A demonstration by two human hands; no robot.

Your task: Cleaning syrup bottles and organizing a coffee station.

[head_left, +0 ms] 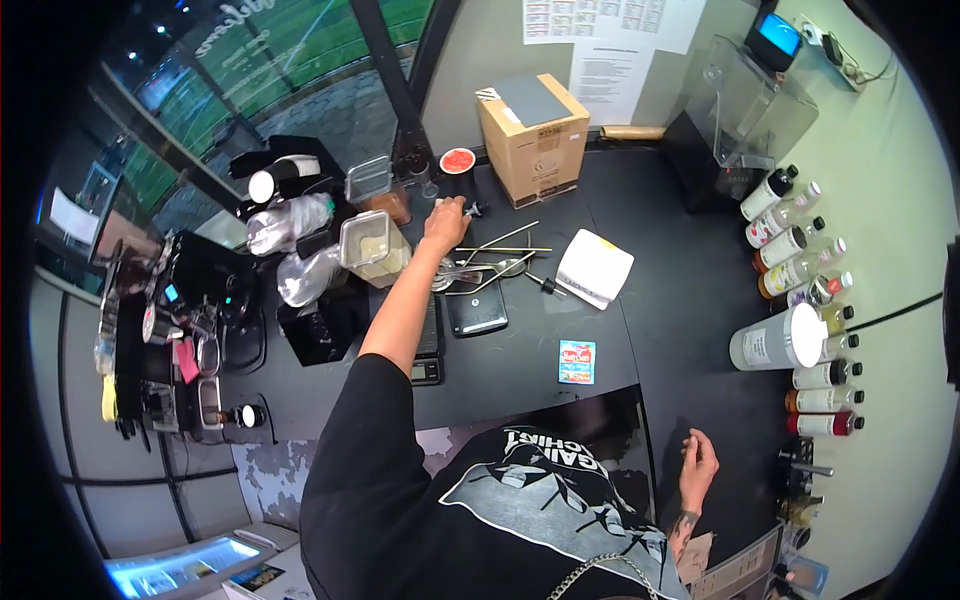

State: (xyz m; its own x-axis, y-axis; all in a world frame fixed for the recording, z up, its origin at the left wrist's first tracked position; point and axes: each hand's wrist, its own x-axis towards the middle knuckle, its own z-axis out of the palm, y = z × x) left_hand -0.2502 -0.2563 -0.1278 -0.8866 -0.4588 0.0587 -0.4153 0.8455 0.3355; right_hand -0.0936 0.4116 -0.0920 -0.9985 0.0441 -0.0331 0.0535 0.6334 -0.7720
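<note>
My left hand (445, 225) reaches far over the black counter, its fingers curled closed. Beside the fingertips is a small dark piece with a grey tip (475, 210); what the fingers hold, if anything, is hidden. Just nearer lie several long metal utensils (500, 268), crossing each other. A dark cup with red contents (458, 161) stands beyond the hand, and a square clear container of pale contents (376, 247) is left of my forearm. Over at the right, my right hand (700, 465) hangs near the counter, fingers loosely bent and apart, holding nothing.
A cardboard box (535, 150) stands at the back. Right of the utensils sits a white carton (595, 268); a blue-and-red packet (577, 362) lies nearer. Two dark scales (478, 312) are by my forearm. Several bottles (790, 240) and a large tub (765, 345) line the right wall.
</note>
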